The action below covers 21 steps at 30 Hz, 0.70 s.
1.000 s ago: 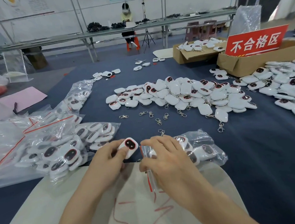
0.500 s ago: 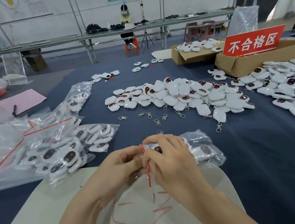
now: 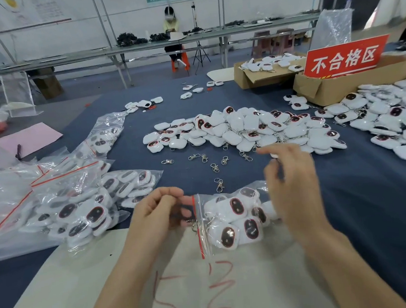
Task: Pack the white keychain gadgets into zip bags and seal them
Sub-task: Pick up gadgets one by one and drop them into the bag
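A clear zip bag (image 3: 234, 217) with a red seal strip lies in front of me, holding several white keychain gadgets with dark oval faces. My left hand (image 3: 158, 211) pinches the bag's mouth at the red strip, fingers curled. My right hand (image 3: 290, 178) hovers above the bag's far end, blurred, fingers loosely spread and holding nothing, toward the loose pile of white gadgets (image 3: 244, 130) on the blue cloth.
Filled zip bags (image 3: 79, 209) lie at left. Loose metal clasps (image 3: 212, 165) dot the cloth between bag and pile. More gadgets (image 3: 390, 122) heap at right beside cardboard boxes (image 3: 352, 81) with a red sign. White paper (image 3: 159, 280) with red marks covers the near edge.
My left hand slid a gadget into the bag. My right hand let go of the bag mouth and lifted up and right toward the pile; the left hand now holds the bag alone.
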### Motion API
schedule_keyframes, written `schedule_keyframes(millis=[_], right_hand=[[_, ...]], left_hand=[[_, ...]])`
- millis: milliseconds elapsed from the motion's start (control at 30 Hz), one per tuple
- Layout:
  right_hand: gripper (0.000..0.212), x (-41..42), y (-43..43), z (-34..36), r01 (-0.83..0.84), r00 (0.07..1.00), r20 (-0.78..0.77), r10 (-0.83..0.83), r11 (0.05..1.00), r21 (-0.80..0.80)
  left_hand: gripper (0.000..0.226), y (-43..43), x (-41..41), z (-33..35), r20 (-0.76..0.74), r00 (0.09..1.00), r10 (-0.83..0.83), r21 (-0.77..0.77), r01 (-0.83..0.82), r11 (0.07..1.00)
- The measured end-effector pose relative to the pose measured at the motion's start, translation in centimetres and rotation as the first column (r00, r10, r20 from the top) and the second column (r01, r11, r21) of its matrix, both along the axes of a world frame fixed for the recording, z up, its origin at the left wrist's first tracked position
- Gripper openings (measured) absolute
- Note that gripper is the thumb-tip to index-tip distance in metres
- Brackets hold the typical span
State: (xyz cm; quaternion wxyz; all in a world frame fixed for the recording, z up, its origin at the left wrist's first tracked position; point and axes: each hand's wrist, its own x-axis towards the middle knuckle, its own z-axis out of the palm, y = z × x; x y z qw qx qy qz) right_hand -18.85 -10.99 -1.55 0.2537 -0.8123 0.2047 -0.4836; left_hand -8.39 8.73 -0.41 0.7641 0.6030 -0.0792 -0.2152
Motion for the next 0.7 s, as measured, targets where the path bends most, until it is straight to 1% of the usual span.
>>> schedule_keyframes(millis=[67, 133, 200, 267, 367, 400, 533, 633, 700], right_hand=[[0.039, -0.6, -2.5, -0.9, 0.176, 0.98, -0.104, -0.17, 0.983, 0.057], [0.043, -1.2, -4.4, -1.8, 0.281, 0.939, -0.233, -0.253, 0.954, 0.099], [0.047, -1.4, -5.7, -2.2, 0.315, 0.906, -0.344, -0.248, 0.936, 0.154], [0.05, -1.2, -6.5, -2.1, 0.306, 0.869, -0.453, -0.2, 0.936, 0.175], [0.051, -0.9, -7.1, -1.9, 0.273, 0.775, -0.613, -0.154, 0.956, 0.105], [0.048, -0.8, -7.1, -1.8, 0.27, 0.764, -0.626, -0.154, 0.958, 0.094], [0.033, -0.7, -6.8, -1.7, 0.284, 0.811, -0.564, -0.157, 0.948, 0.146], [0.033, -0.7, -6.4, -1.7, 0.269, 0.838, -0.529, -0.134, 0.945, 0.187], [0.036, -0.8, -6.2, -1.4, 0.228, 0.896, -0.432, -0.102, 0.941, 0.25]], left_hand=[[0.028, 0.2, 0.6, -0.4, 0.071, 0.994, 0.082, 0.036, -0.084, 0.996], [0.029, 0.3, 1.3, -0.8, 0.154, 0.981, 0.12, 0.093, -0.136, 0.986], [0.03, 0.3, 1.8, -1.1, 0.206, 0.967, 0.152, 0.122, -0.179, 0.976], [0.03, 0.2, 2.1, -1.4, 0.239, 0.955, 0.178, 0.133, -0.213, 0.968], [0.029, 0.0, 2.3, -1.7, 0.281, 0.942, 0.183, 0.146, -0.231, 0.962], [0.029, -0.1, 2.4, -1.7, 0.292, 0.939, 0.179, 0.151, -0.231, 0.961], [0.029, -0.2, 2.6, -1.9, 0.32, 0.934, 0.159, 0.173, -0.223, 0.959], [0.031, -0.3, 2.7, -2.1, 0.33, 0.932, 0.152, 0.188, -0.223, 0.957], [0.032, -0.3, 2.7, -2.1, 0.341, 0.929, 0.143, 0.193, -0.218, 0.957]])
